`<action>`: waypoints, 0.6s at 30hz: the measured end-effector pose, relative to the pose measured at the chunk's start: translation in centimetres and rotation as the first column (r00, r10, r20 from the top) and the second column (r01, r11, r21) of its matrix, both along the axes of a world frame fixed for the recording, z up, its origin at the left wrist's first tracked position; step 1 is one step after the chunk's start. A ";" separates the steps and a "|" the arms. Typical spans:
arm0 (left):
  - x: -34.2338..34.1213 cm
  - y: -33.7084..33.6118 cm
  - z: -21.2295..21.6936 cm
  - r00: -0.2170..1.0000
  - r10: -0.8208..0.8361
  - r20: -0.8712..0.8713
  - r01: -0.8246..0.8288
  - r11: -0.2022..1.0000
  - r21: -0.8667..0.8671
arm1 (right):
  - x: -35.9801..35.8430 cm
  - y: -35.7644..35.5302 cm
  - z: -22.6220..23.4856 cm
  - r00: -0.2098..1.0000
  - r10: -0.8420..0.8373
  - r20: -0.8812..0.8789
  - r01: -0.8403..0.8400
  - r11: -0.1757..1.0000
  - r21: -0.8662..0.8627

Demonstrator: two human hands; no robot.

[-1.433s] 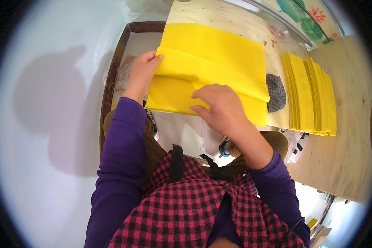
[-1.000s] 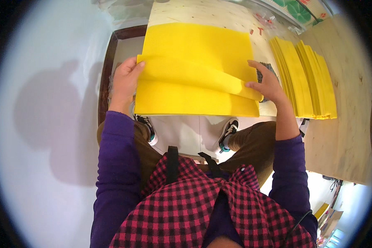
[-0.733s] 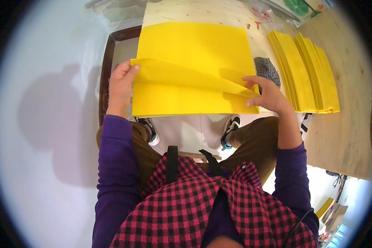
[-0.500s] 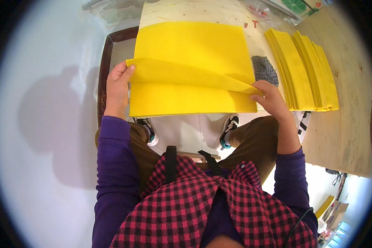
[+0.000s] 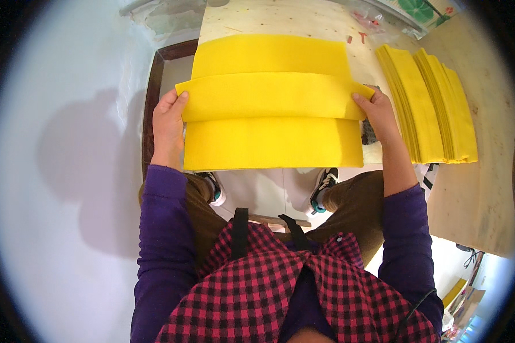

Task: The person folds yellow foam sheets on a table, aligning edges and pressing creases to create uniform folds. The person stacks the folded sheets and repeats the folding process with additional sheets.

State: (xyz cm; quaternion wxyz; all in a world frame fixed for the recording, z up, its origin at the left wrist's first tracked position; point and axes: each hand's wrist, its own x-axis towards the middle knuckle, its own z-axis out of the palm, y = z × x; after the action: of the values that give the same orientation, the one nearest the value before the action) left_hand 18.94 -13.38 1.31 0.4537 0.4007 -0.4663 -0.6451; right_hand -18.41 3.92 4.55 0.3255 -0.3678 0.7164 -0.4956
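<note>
My left hand point(image 5: 169, 117) pinches the left end of a yellow felt-like sheet point(image 5: 269, 98), thumb on top. At its other end, my right hand point(image 5: 381, 114) grips the corner between thumb and fingers. Between the hands the sheet's upper part forms a fairly straight, raised band. Beneath it lies wide yellow material point(image 5: 272, 144), reaching over the table's near edge; how many layers it has I cannot tell.
To the right stand folded yellow bundles point(image 5: 412, 108) in rows on the wooden table point(image 5: 286, 20). A grey textured cloth point(image 5: 369, 135) is mostly hidden by my right hand. Small red pieces point(image 5: 361, 38) and clear plastic point(image 5: 367, 23) lie farther back. A wall point(image 5: 68, 188) borders the left.
My right hand has raised its end of the sheet and moved away from me. The band, slanted before, now runs nearly level between both hands. My left hand keeps its grip.
</note>
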 end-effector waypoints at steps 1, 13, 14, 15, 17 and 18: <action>-0.2 0.0 0.1 1.000 0.013 0.028 -0.014 1.000 0.004 | -0.1 -0.4 -0.1 0.998 -0.001 0.061 0.002 1.000 -0.011; -1.8 0.2 0.1 0.910 0.133 0.394 -0.085 0.987 -0.135 | -0.2 -1.3 -2.3 0.985 -0.063 -0.159 0.079 0.992 0.096; -1.7 0.2 0.0 0.892 0.145 0.429 -0.086 0.984 -0.153 | -0.3 -1.3 -2.4 0.982 -0.056 -0.183 0.074 0.993 0.093; -1.6 0.1 -0.1 0.889 0.143 0.435 -0.089 0.986 -0.143 | -0.3 -1.2 -2.4 0.981 -0.055 -0.188 0.075 0.992 0.101; -1.6 -0.1 -0.3 0.899 0.138 0.417 -0.084 0.986 -0.145 | -0.2 -1.2 -2.7 0.981 -0.061 -0.182 0.076 0.994 0.076; -1.5 -0.1 -0.4 0.892 0.142 0.430 -0.080 0.984 -0.160 | -0.2 -1.3 -2.8 0.983 -0.068 -0.169 0.076 0.996 0.043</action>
State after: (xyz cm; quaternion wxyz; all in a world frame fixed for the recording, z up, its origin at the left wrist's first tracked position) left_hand 17.48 -13.50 0.88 0.3995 0.5295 -0.5762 -0.4775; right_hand -18.56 2.66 1.78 0.2550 -0.3737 0.7660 -0.4566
